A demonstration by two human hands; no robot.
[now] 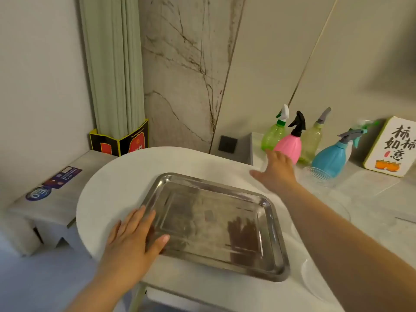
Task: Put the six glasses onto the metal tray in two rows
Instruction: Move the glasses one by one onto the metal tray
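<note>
Four spray bottles stood in a row on the grey counter [371, 188] at the right: a green spray bottle [273, 137], a pink spray bottle [290, 145], a pale yellow-green spray bottle [311, 143] and a blue spray bottle [331, 157]. Just beside the blue one leaned a white sign with black Chinese characters [391, 146]. A folded green curtain [113, 70] hung in the corner, behind a black and yellow box [121, 143]. A low grey stool [51, 199] with stickers stood at the left.

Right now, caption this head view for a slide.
Left hand steadies the empty metal tray; right hand reaches toward a clear glass.
</note>
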